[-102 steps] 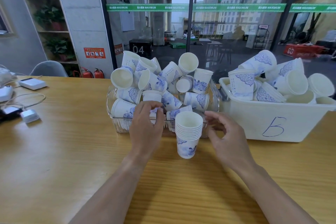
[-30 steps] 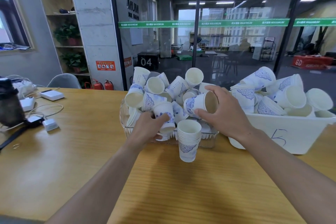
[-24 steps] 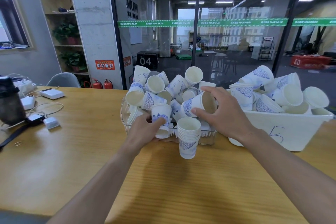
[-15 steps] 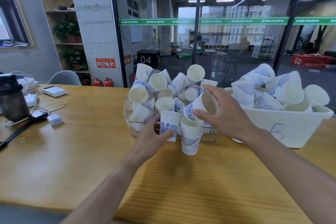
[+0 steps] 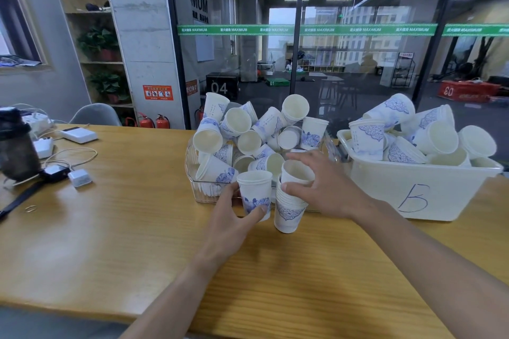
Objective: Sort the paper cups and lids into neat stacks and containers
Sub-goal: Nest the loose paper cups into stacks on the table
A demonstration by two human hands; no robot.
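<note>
Wooden table (image 5: 115,228): my right hand (image 5: 327,190) seats a cup on the short stack (image 5: 287,212), left hand (image 5: 234,217) gripping another cup (image 5: 254,195), both bins heaped.

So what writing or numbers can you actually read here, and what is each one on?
"B": handwritten on the white bin.
"04": black box behind the glass.
"MAXIMUM", repeated: green strip across the glass.
"MUM": wall lettering, partly cut off.
"03", mirrored: red box.
"01": green box.
Orange wall sign: too small to read.
</note>
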